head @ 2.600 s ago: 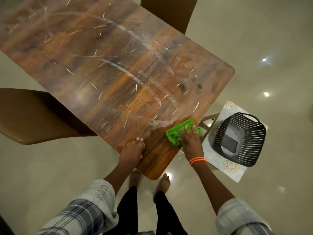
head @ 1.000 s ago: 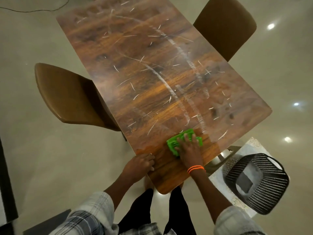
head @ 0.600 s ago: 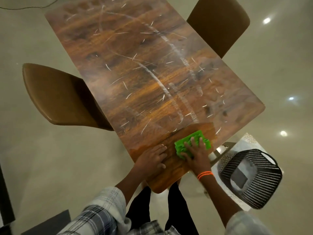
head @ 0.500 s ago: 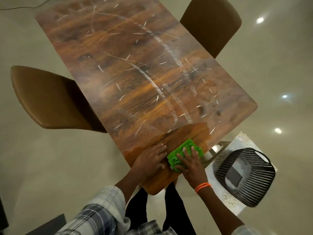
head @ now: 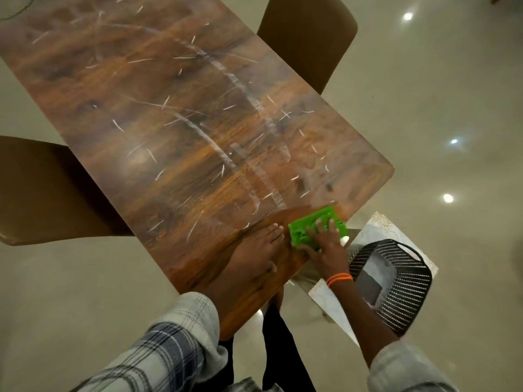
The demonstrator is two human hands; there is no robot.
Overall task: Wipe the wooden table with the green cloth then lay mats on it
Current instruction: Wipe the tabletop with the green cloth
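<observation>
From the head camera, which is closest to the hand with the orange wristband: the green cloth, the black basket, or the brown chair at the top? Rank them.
Measured from the right hand:
1. Green cloth: directly under its fingers, at the table's near right edge.
2. Black basket: on the floor to the right, beside the table.
3. Brown chair: far side, top of the view.

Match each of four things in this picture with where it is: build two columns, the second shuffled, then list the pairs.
1. folded green cloth
2. left hand
3. black slatted plastic basket
4. brown padded chair

A. flat on bare tabletop
B. on a white patterned mat
C. under the right hand
D. at the wooden table's far side

Pairs: 1-C, 2-A, 3-B, 4-D
</observation>
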